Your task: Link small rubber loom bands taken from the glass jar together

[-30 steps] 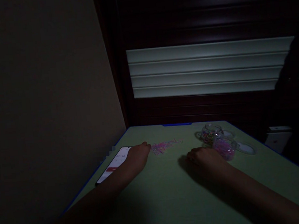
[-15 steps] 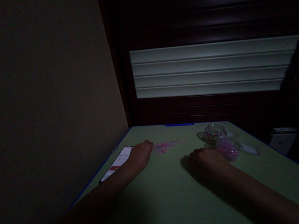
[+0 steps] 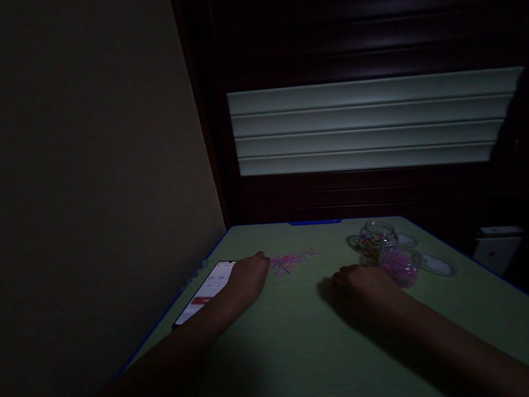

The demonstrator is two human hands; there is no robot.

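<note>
My left hand point(image 3: 249, 276) is closed at the left end of a loose pile of thin pink and purple pieces point(image 3: 289, 261) on the green table point(image 3: 279, 347). Whatever its fingertips pinch is too small and dark to make out. My right hand point(image 3: 363, 282) is closed low over the table, right of the pile, its fingers curled in; any small thing in them is hidden. Just behind that hand stands a clear jar with pink pieces point(image 3: 401, 265). A second clear jar with multicoloured pieces point(image 3: 377, 239) is farther back.
A lit phone point(image 3: 205, 293) lies partly under my left forearm. Beside the jars are a round clear lid point(image 3: 437, 265) and another lid behind it. A wall point(image 3: 91, 146) borders the left side. A white box point(image 3: 498, 248) stands beyond the table's right edge.
The view has shifted slightly. Both hands keep nearly the same places and closed shapes; nothing else has visibly moved.
</note>
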